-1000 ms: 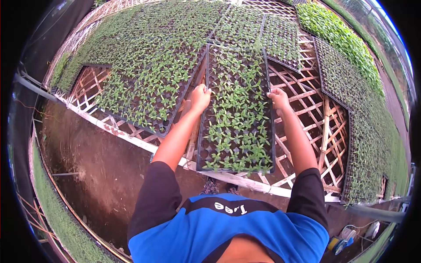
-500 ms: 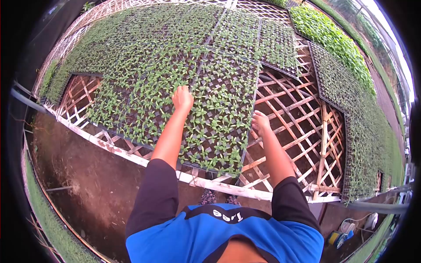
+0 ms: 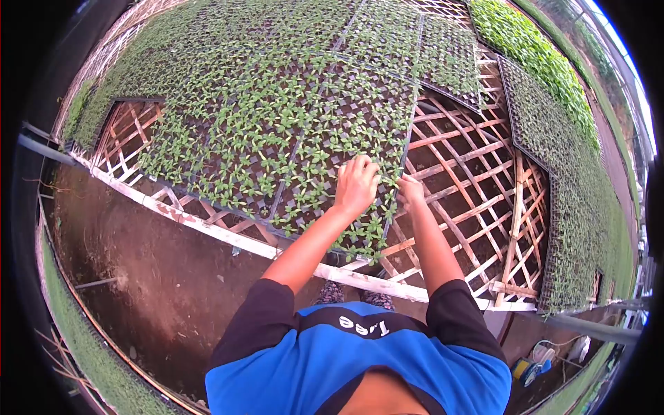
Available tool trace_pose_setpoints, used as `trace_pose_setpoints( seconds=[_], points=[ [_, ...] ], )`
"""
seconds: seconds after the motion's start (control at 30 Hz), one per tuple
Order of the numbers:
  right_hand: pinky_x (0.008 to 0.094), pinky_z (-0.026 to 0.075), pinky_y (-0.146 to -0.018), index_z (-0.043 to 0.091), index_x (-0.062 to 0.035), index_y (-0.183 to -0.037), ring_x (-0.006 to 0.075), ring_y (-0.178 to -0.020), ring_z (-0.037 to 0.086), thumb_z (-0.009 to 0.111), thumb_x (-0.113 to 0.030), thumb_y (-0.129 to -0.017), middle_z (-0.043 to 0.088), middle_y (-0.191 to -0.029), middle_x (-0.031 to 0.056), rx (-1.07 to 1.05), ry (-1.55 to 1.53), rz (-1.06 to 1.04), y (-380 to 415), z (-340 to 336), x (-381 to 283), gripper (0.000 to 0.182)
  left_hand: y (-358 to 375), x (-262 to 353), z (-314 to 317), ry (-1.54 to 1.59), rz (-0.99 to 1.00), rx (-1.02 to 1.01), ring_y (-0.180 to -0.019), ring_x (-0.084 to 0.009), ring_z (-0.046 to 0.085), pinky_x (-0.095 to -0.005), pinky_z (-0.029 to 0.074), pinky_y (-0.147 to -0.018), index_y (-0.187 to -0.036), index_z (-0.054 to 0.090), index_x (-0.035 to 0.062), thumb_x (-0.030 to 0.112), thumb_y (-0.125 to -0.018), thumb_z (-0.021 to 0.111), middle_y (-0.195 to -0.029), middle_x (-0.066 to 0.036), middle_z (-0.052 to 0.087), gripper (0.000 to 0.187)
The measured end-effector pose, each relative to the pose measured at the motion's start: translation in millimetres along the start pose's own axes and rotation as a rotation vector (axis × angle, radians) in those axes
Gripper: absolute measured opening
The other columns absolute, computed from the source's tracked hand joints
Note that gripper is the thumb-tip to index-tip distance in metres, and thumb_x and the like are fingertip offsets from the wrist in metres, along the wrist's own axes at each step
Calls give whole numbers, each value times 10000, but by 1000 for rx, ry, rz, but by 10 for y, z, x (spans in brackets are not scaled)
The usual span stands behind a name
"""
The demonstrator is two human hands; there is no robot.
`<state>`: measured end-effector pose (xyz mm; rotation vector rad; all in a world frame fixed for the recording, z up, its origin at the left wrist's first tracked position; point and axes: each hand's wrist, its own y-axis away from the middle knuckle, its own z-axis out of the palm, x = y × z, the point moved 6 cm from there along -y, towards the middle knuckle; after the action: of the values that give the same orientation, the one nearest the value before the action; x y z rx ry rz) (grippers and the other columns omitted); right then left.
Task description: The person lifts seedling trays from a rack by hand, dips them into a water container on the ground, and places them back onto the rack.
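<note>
A dark seedling tray (image 3: pixel 325 149) with small green seedlings in its cells lies on the lattice bench in front of me. My left hand (image 3: pixel 357 185) is low over its near right part, fingers curled down and closed among the leaves. What those fingertips hold, if anything, is hidden. Just to the right, my right hand (image 3: pixel 410 192) is at the tray's right edge with its fingers drawn together. Leaves touch or nearly touch these fingers, and I cannot make out what is in them.
The wooden lattice (image 3: pixel 463 187) shows to the right of the tray. More seedling trays (image 3: pixel 443 59) stand behind, with another planted block (image 3: pixel 553 145) at the right. A pale rail (image 3: pixel 228 238) edges the bench near me. Bare soil (image 3: pixel 138 256) lies to the left.
My left hand has moved right and toward me, from the middle of the seedlings to beside my right hand. My right hand stays at the tray edge. The view has shifted slightly.
</note>
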<state>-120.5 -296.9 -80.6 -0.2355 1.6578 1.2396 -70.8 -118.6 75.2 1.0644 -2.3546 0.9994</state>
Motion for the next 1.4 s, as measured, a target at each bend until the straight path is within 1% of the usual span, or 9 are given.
trace_pose_setpoints(
  seconds=[0.1,0.27,0.53,0.8,0.97,1.13,1.27,1.33,1.4],
  points=[
    [245,434,-557,506,-78,-1112,84,-652,484,561,-118,-756,542,-806,-11,-42,22,35,80,-40,-77,363,-102,269,147,38,19,-11,-841,-220,481,-363,338,-718,-833,527,94,140,-696,582,-892,-48,480,155],
    [176,427,-522,482,-26,-1097,72,-688,533,551,-87,-783,556,-906,38,-205,-25,-58,270,-677,-306,328,-113,791,489,116,106,-13,-849,-219,477,-355,340,-717,-817,535,83,147,-676,592,-892,-51,478,164],
    [238,450,-651,472,-84,-1135,95,-791,544,528,-227,-804,566,-968,28,121,39,-138,317,-2942,-934,364,-76,1592,1428,160,104,-122,-830,-232,478,-386,350,-681,-827,532,86,159,-674,599,-911,-54,475,182],
    [326,462,-703,476,-5,-974,234,-813,541,496,-143,-798,534,-928,113,348,-634,-139,-921,-4817,-1695,224,-165,2689,2621,161,140,-316,-900,-244,466,-391,337,-743,-890,528,87,123,-687,588,-985,-76,475,215],
    [404,351,-913,320,66,-1170,309,-1142,360,381,-133,-845,359,-1232,185,347,-836,-43,-1837,-4936,-2001,386,-67,2835,2810,62,114,-419,-926,-242,463,-392,336,-766,-886,527,100,139,-679,595,-1008,-80,476,221],
    [463,357,-843,422,-67,-1081,272,-916,467,475,-220,-824,450,-1053,96,456,-1020,6,-2194,-4915,-2155,303,183,2657,2681,-10,10,-443,-923,-242,461,-386,337,-771,-906,530,105,149,-686,605,-1004,-71,482,237],
    [506,365,-746,460,-108,-995,236,-866,497,554,-205,-768,524,-936,49,694,-847,-105,-2147,-4987,-2262,264,408,2559,2532,6,-84,-517,-913,-252,472,-394,328,-784,-905,534,94,149,-689,604,-982,-75,492,234],
    [524,375,-715,465,-101,-978,256,-910,478,566,-134,-728,496,-1016,79,678,-846,-296,-2578,-5212,-2217,272,521,2522,2502,34,-70,-494,-902,-254,481,-386,325,-777,-899,533,86,153,-695,599,-943,-70,514,225],
    [507,391,-670,464,-82,-960,262,-947,456,562,-78,-689,453,-1082,103,793,-789,-225,-2079,-5071,-2447,288,597,2526,2471,85,-97,-516,-899,-249,484,-379,325,-772,-897,533,84,156,-699,595,-921,-67,526,220]
  ],
)
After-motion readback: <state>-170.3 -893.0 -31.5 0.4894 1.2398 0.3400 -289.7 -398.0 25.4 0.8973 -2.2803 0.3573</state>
